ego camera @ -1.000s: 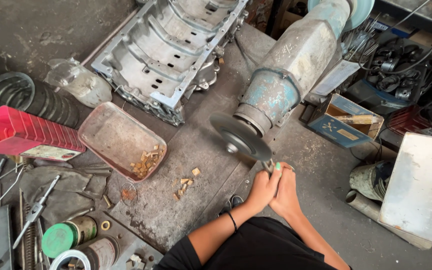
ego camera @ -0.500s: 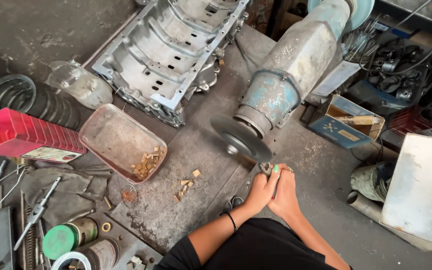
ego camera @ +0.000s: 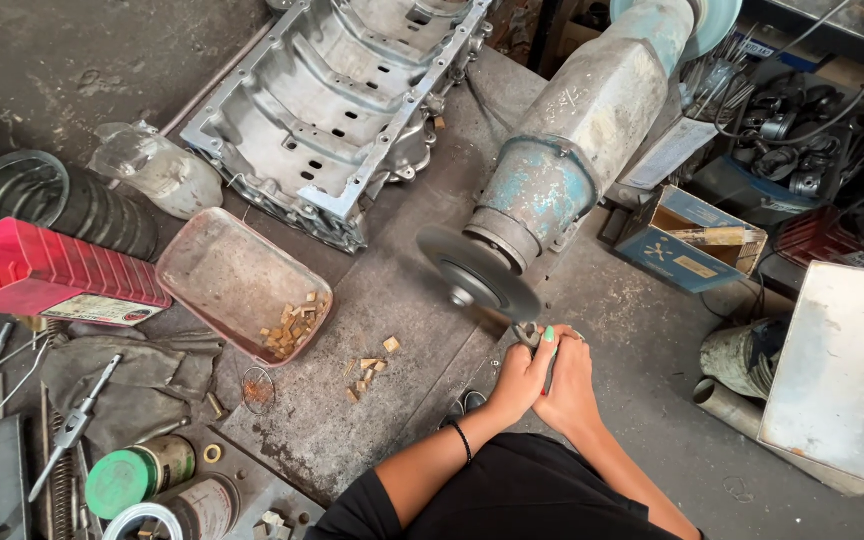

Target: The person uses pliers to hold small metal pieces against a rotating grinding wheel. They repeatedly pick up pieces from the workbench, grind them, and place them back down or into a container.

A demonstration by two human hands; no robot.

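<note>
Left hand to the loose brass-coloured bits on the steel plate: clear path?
Probably yes. The left hand is pressed with the right hand at the grey grinding disc; the small brass-coloured pieces lie to its left on the bare plate, nothing between.

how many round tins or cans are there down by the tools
2 for sure: a green-lidded tin at lower left and a white-rimmed can just below it at the frame edge. More may lie out of view.

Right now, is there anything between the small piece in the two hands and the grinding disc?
Nothing visible. The left hand and right hand pinch a small metal piece just below the grinding disc, at its lower rim. Whether piece and disc touch cannot be told.
</note>
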